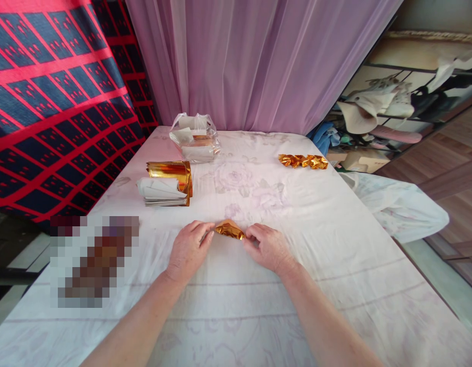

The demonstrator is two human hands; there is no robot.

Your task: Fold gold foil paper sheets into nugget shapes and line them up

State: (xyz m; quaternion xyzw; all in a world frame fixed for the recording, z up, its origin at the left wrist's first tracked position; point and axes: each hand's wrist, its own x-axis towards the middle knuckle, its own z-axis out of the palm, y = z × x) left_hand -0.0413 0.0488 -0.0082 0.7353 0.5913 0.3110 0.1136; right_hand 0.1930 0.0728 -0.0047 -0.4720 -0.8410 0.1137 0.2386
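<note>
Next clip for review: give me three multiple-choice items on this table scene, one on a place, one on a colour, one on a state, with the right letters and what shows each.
1. Where does the row of finished gold pieces lie?
A. far right of the table
B. beside the left elbow
C. inside the plastic bag

2. What colour is the folded paper between the hands?
A. silver
B. gold
C. green

3. How is that paper held?
A. left hand only
B. lying untouched
C. pinched by both hands

Answers:
1 A: the pieces sit near the table's far right edge, apart from the plastic bag.
2 B: it shines gold-orange.
3 C: the left hand grips one end and the right hand grips the other.
</note>
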